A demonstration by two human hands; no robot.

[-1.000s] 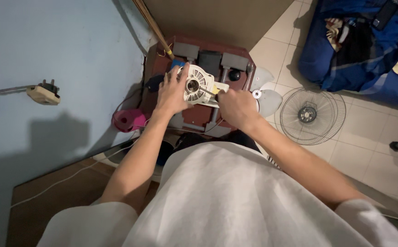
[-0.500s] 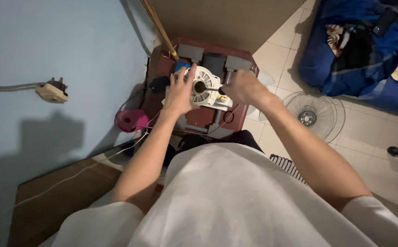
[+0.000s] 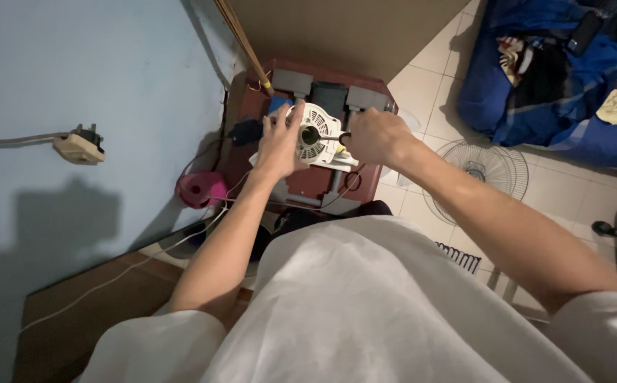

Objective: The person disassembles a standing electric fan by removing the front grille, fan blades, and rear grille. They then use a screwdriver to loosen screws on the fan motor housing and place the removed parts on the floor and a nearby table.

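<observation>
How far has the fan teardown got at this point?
Done: the wire fan guard lies off on the floor tiles. In hand: the left hand steadies the white motor housing on the dark red stool, while the right hand works a dark-handled tool at its side. Left: the housing looks closed.

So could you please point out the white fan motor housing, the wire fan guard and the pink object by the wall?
white fan motor housing (image 3: 315, 138): head view, on its vented round face.
wire fan guard (image 3: 496, 167): head view, on its wire spokes.
pink object (image 3: 201, 189): head view, on its top.
</observation>
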